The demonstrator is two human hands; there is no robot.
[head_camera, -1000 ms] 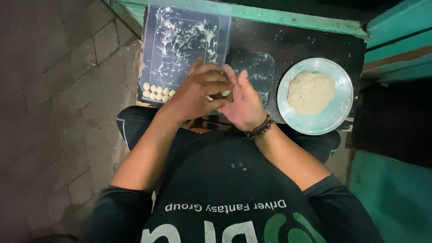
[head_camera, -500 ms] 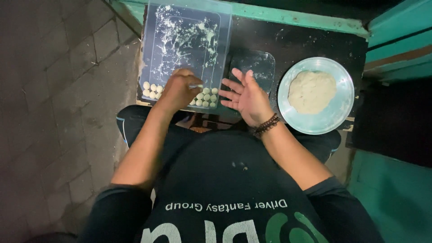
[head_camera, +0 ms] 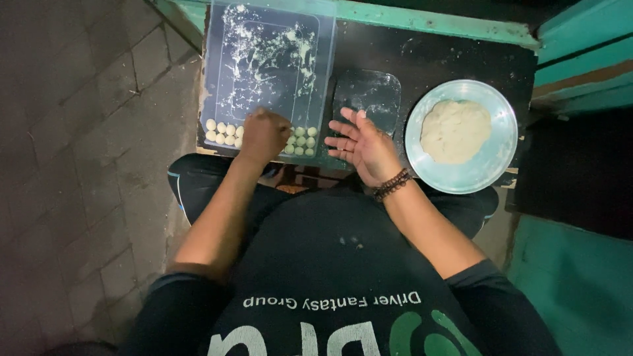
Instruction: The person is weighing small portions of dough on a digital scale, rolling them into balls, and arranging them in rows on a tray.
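Small pale dough balls lie in two neat rows along the clear floury tray's near edge.

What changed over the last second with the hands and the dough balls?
The hands, pressed together a second ago, have parted. The left hand moved down onto the row of small dough balls in the clear tray; the right hand opened, palm up and empty. The bowl of dough and the tray stayed put.

The clear plastic tray looks smooth and shiny, with white flour dusted on it. The small pale dough balls look soft and matt. The round metal plate shines. The dark desk looks rough, with worn green painted wooden edges.
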